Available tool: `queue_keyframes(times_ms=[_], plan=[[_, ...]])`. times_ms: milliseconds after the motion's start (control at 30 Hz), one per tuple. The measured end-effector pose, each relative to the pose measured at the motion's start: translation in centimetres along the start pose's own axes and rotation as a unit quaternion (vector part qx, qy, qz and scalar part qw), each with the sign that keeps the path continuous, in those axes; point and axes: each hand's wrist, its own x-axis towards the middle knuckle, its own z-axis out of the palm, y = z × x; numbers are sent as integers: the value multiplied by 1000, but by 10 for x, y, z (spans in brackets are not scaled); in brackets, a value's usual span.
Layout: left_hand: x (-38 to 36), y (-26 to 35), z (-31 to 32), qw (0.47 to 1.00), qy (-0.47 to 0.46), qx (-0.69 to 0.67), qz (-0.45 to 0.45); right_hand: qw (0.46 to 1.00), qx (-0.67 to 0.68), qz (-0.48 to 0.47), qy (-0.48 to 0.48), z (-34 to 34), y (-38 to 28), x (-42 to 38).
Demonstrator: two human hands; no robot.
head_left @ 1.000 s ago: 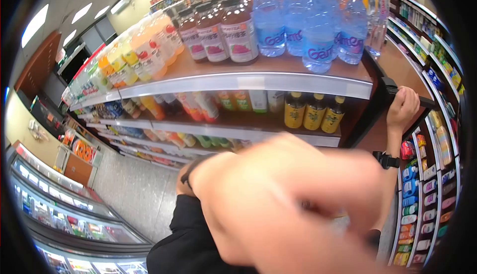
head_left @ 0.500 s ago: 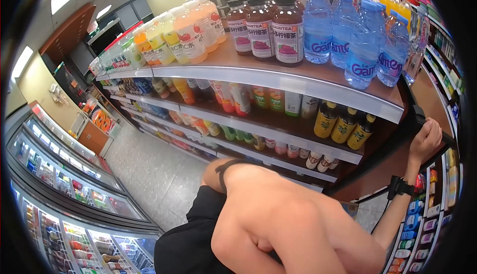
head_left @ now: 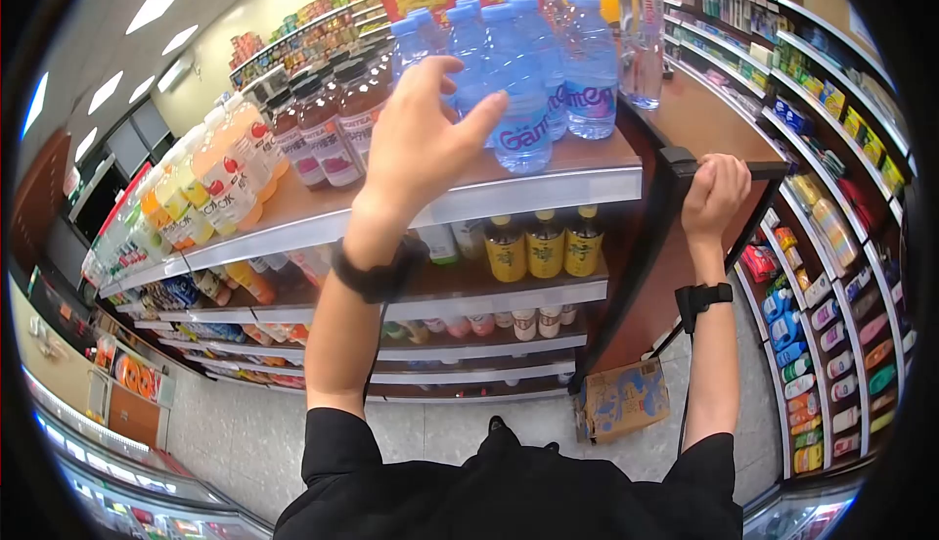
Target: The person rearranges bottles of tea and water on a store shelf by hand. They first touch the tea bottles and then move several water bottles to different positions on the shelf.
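My L hand [head_left: 462,88] is up by the Ganten water btls [head_left: 521,129] on the top shelf [head_left: 548,186], thumb & fingers apart; can't tell if it's touching one. My R hand [head_left: 714,193] has its fingers wrapped on the black rail [head_left: 677,158] at the shelf end. Dark lemon tea btls [head_left: 337,149] stand L of the water; cardboard box [head_left: 626,398] on floor below.

Grey floor [head_left: 440,427], bright ceiling lights [head_left: 156,8]
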Motion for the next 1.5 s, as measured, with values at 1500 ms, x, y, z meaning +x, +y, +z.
queue_keyframes(times_ms=[1500], plan=[[64,129,213,993,-7,-118,1,999,6,6,-39,-9,3,-1]])
